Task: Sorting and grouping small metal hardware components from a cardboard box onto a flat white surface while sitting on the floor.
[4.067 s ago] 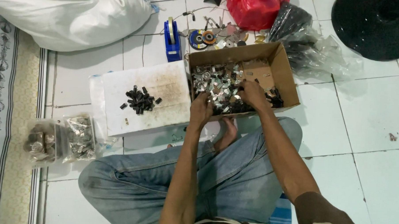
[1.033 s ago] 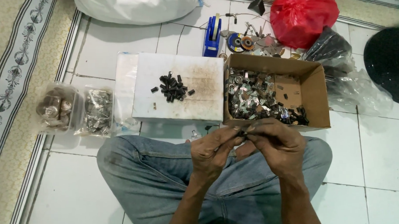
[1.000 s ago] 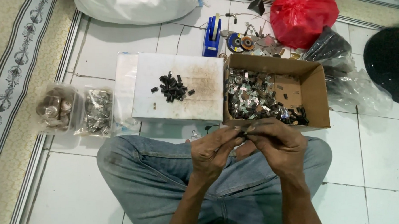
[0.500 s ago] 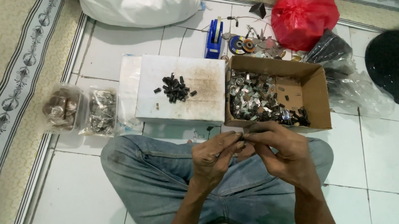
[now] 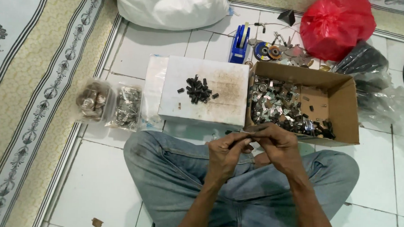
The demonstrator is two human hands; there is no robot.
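Sitting cross-legged on white tile, a person in jeans holds both hands together above the lap. The left hand (image 5: 225, 152) and right hand (image 5: 279, 145) meet fingertip to fingertip, pinching a small dark part (image 5: 249, 130) between them. The part is thin and lies roughly level, its long axis running left to right from one hand to the other. Both hands grip it, so neither is nearer; what kind of piece it is cannot be told.

Just beyond the pinch, almost touching the right knuckles, stands one open cardboard box (image 5: 345, 105). Its floor holds a heap of shiny metal pieces (image 5: 274, 105), too many to count, with a few darker bits at the near right corner.

Beyond the pinch and to its left lies one flat white block (image 5: 224, 105) with a small pile of black parts (image 5: 197, 89) on it, perhaps fifteen to twenty.

Farther left of the hands sit two clear bags (image 5: 108, 105) side by side, one with roundish brown pieces, one with silvery ones.

Well beyond the box are one blue tape dispenser (image 5: 240, 45), one red bag (image 5: 337, 26), one white sack (image 5: 170, 7), and dark and clear plastic at the far right. A patterned mat (image 5: 28, 85) runs along the far left.
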